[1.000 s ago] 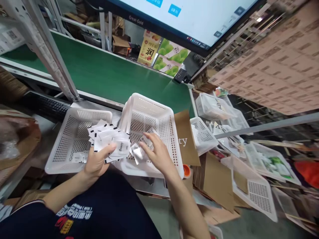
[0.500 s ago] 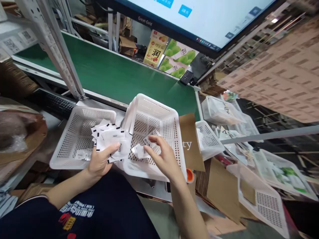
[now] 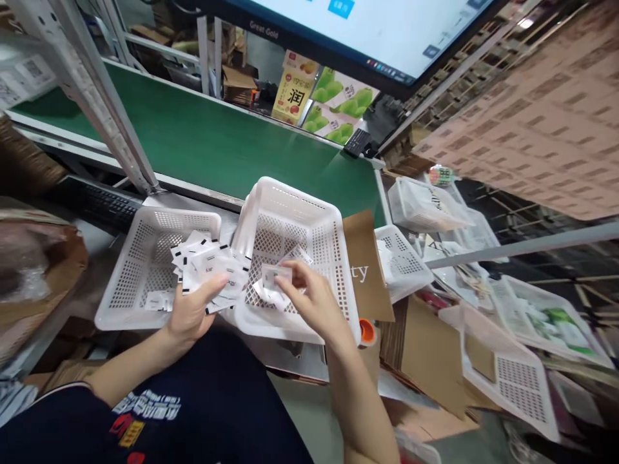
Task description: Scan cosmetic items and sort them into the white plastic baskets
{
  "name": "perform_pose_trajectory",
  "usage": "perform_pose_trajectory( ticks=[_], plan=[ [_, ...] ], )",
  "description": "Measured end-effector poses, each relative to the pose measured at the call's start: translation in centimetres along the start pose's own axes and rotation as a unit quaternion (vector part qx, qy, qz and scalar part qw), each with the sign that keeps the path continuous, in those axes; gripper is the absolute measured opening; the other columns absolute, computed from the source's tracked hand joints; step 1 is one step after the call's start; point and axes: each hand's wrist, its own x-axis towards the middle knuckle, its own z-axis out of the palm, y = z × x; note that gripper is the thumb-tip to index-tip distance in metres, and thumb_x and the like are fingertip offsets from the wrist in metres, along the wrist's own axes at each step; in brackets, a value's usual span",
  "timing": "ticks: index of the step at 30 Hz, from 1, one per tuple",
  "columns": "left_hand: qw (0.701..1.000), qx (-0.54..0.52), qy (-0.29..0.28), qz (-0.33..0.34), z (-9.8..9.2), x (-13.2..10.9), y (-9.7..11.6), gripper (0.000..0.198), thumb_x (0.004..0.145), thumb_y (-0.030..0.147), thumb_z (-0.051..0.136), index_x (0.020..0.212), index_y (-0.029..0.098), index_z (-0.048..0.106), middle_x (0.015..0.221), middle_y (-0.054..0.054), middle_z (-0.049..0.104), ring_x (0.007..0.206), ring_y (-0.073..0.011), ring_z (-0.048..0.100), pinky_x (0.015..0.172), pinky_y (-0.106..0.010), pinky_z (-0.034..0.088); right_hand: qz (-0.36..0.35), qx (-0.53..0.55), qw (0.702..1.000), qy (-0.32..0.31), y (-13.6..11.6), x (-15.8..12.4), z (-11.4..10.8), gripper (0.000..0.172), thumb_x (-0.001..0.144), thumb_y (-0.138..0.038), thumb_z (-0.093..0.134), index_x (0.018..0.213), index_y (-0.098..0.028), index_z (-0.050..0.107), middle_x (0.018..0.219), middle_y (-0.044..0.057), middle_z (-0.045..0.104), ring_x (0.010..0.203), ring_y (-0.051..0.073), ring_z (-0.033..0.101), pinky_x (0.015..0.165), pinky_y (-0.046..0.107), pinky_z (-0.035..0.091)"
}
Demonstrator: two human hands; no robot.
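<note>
My left hand is closed on a fanned stack of white sachets with black corner marks, held over the gap between two baskets. Inside the right white basket, my right hand pinches one small white sachet between thumb and fingers. More loose sachets lie on that basket's bottom, partly hidden by the hand. The left white basket has a few small packets near its front.
Behind the baskets runs a green conveyor belt. A monitor hangs overhead. A metal post and a black keyboard stand at left. Brown cardboard, an orange-cored tape roll and more white baskets are at right.
My right hand has closed its thumb and fingers on a sachet in the right basket. My left hand still holds its stack. The view has shifted slightly.
</note>
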Motion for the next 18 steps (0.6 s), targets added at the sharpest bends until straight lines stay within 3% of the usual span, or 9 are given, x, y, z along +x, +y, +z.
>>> perform_pose_trajectory(
  ticks=[2,3,5,7,11,13,15,18],
  plan=[
    [1.0,0.009,-0.005,0.007,0.3,-0.1,-0.2,0.071,0.056,0.019,0.107,0.122,0.019,0.083,0.107,-0.011,0.086,0.099,-0.0364,0.084,0.079,-0.039,0.074,-0.042,-0.056,0.996,0.063,-0.6,-0.1,0.1,0.05,0.095,-0.054,0.074,0.131,-0.019,0.068,0.119,0.013,0.075,0.113,0.03,0.071,0.098,0.046,0.054],
    [1.0,0.011,-0.013,0.003,0.4,-0.2,-0.3,0.073,0.055,0.018,0.107,0.124,0.019,0.083,0.107,-0.011,0.086,0.1,-0.0367,0.084,0.08,-0.039,0.074,-0.054,-0.046,0.995,0.065,-1.2,-0.1,0.6,0.051,0.094,-0.054,0.076,0.131,-0.02,0.067,0.118,0.012,0.076,0.112,0.029,0.071,0.098,0.044,0.054],
    [0.999,0.015,-0.034,-0.008,0.7,-0.3,-0.5,0.078,0.052,0.016,0.107,0.126,0.019,0.082,0.107,-0.011,0.086,0.099,-0.0367,0.084,0.082,-0.039,0.074,-0.052,-0.016,0.998,0.012,-2.4,-0.1,1.8,0.04,0.095,-0.057,0.077,0.111,-0.021,0.07,0.095,0.004,0.076,0.088,0.021,0.071,0.082,0.035,0.051],
    [0.999,0.014,-0.035,-0.012,0.7,-0.3,-0.7,0.079,0.052,0.017,0.108,0.126,0.019,0.082,0.108,-0.01,0.086,0.098,-0.0351,0.084,0.084,-0.037,0.074,-0.052,-0.028,0.998,-0.028,-3.2,0.1,2.8,0.039,0.098,-0.057,0.074,0.084,-0.022,0.063,0.071,-0.002,0.065,0.066,0.015,0.057,0.066,0.031,0.039],
    [1.0,-0.007,0.004,0.008,0.2,-0.2,-0.3,0.064,0.068,0.029,0.105,0.127,0.02,0.081,0.115,-0.01,0.085,0.107,-0.0341,0.083,0.097,-0.041,0.071,-0.059,-0.013,0.996,-0.067,-2.1,0.1,2.0,0.053,0.105,-0.053,0.063,0.066,-0.021,0.046,0.06,-0.004,0.05,0.06,0.012,0.045,0.064,0.031,0.031],
    [1.0,-0.007,0.013,0.012,0.0,-0.2,0.0,0.063,0.07,0.028,0.104,0.129,0.022,0.081,0.113,-0.01,0.085,0.11,-0.0359,0.082,0.099,-0.045,0.071,-0.018,-0.031,0.996,-0.076,-0.9,-0.2,0.4,0.049,0.104,-0.055,0.063,0.07,-0.022,0.05,0.063,-0.003,0.053,0.063,0.014,0.049,0.064,0.031,0.034],
    [1.0,0.0,0.009,0.011,-0.1,-0.1,0.3,0.066,0.066,0.026,0.105,0.127,0.021,0.081,0.108,-0.01,0.086,0.106,-0.0379,0.083,0.094,-0.048,0.072,0.015,-0.096,0.995,-0.032,0.0,-0.4,-0.8,0.038,0.102,-0.055,0.067,0.085,-0.022,0.061,0.077,0.001,0.065,0.073,0.018,0.059,0.069,0.032,0.039],
    [1.0,0.015,-0.006,0.007,0.3,-0.1,0.1,0.068,0.058,0.022,0.107,0.122,0.02,0.083,0.108,-0.01,0.086,0.102,-0.0384,0.083,0.087,-0.046,0.074,-0.006,-0.108,0.994,0.029,-0.5,-0.5,-0.8,0.034,0.099,-0.055,0.072,0.108,-0.022,0.066,0.098,0.006,0.073,0.092,0.024,0.068,0.082,0.036,0.047]
  ],
)
